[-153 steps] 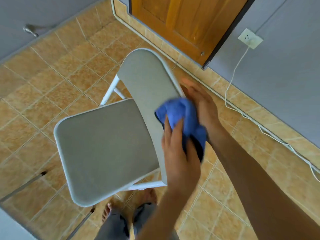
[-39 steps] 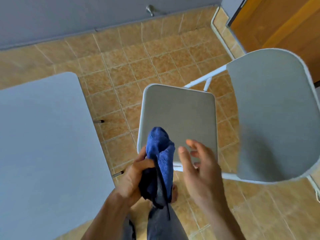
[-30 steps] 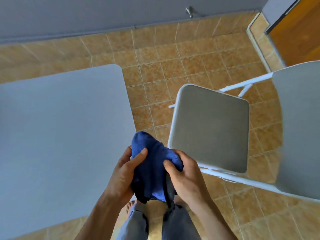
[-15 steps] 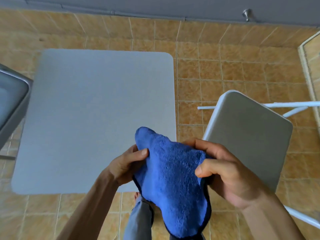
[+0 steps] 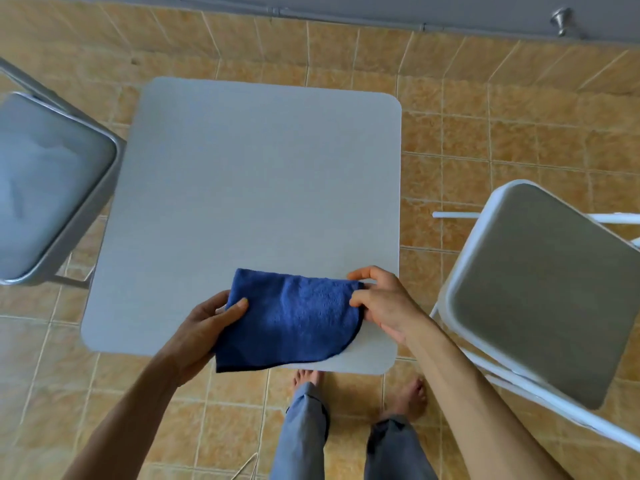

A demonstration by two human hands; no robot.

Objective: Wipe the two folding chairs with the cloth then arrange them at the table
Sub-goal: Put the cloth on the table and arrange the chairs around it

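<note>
A blue cloth (image 5: 291, 317), folded, hangs over the near edge of the square grey table (image 5: 256, 188). My left hand (image 5: 207, 327) grips its left side and my right hand (image 5: 384, 303) pinches its right edge. A white-framed folding chair with a grey seat (image 5: 540, 289) stands to the right of the table, a gap of tiled floor between them. A second folding chair with a grey metal frame (image 5: 45, 181) stands at the table's left side, its seat close to the table edge.
Tan tiled floor (image 5: 450, 140) surrounds the table. A grey wall with a metal door stop (image 5: 561, 20) runs along the far side. My bare feet (image 5: 356, 386) stand just in front of the table's near edge.
The view swung from the white chair to the table. The cloth went from a bundle held in the air to a folded shape spread between both hands over the table's near edge.
</note>
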